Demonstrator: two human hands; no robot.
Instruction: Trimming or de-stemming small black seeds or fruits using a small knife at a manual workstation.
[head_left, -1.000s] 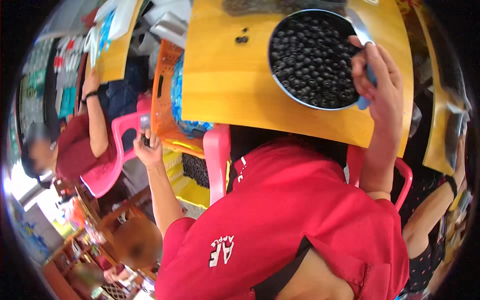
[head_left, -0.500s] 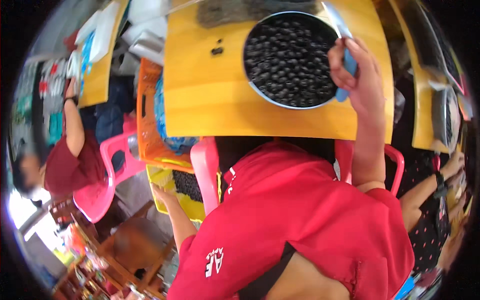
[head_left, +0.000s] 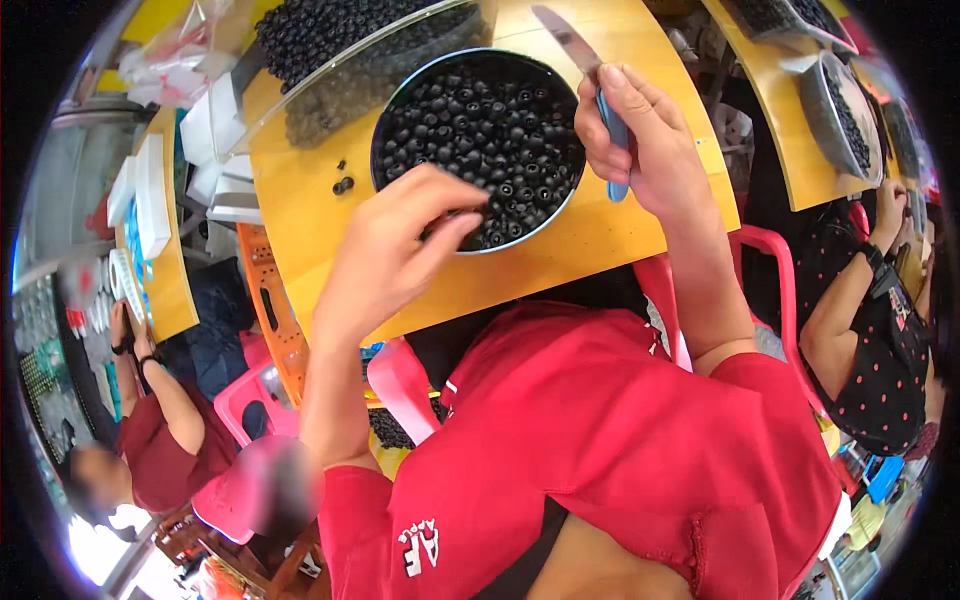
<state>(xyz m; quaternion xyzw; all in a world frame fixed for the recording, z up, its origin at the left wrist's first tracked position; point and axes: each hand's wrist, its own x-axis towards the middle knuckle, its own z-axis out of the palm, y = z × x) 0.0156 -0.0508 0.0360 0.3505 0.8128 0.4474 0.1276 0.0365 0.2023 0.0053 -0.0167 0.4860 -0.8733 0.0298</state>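
- A worker in a red shirt (head_left: 600,440) sits at a yellow table (head_left: 330,210), bent over a round metal bowl (head_left: 478,140) heaped with small black ring-shaped pieces (head_left: 490,110).
- The left hand (head_left: 395,250) reaches over the near rim of the bowl, thumb and fingertips drawn together in a pinch at the pieces; whether one is actually caught between them cannot be told from this angle.
- The right hand (head_left: 640,140) is closed around the blue handle of a knife (head_left: 590,80), its blade pointing up and away past the bowl's far edge.
- The bowl looks close to full, so by the look of it most of the picking lies ahead; only two or three loose pieces (head_left: 342,182) lie on the table just left of the bowl.
- A clear sheet (head_left: 330,80) at the back of the table covers a further mound of the same black pieces.
- Other people work nearby: one in a dark red top (head_left: 165,450) at lower left, another in a black spotted top (head_left: 885,340) at right, beside a table holding more bowls (head_left: 845,110) of dark pieces.
- Pink plastic chairs (head_left: 400,385) stand beneath the table.
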